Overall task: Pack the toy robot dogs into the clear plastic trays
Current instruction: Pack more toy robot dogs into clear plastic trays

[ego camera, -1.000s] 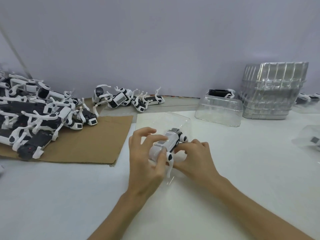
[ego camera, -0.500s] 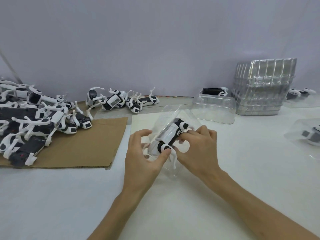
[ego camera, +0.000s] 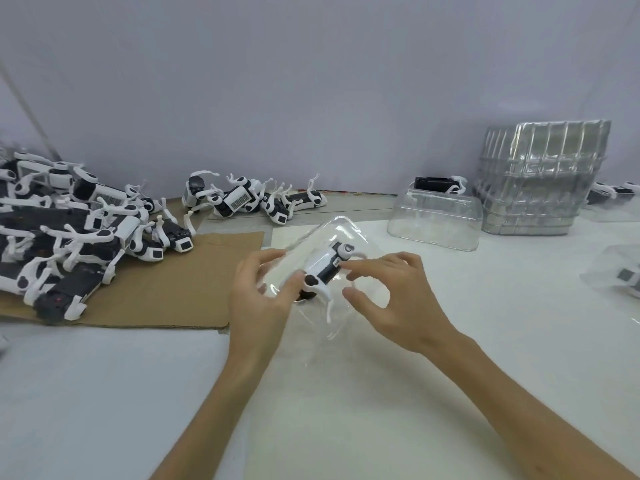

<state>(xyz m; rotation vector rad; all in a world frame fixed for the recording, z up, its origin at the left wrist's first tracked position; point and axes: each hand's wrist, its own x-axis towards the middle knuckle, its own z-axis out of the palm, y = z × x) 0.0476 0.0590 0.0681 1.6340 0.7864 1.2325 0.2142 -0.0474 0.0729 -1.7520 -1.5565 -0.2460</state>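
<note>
A plain wall (ego camera: 311, 81) in pale lavender-grey fills the upper half, unmarked and evenly lit, the light soft and the shadows faint. At the far left a thin pale rod (ego camera: 27, 109) slants across it. Below lies a white table (ego camera: 104, 393) with a matte top – a flat brown cardboard sheet (ego camera: 194, 292) rests on its left part, and a grey strip (ego camera: 346, 202) runs along the back edge, just under the wall
</note>
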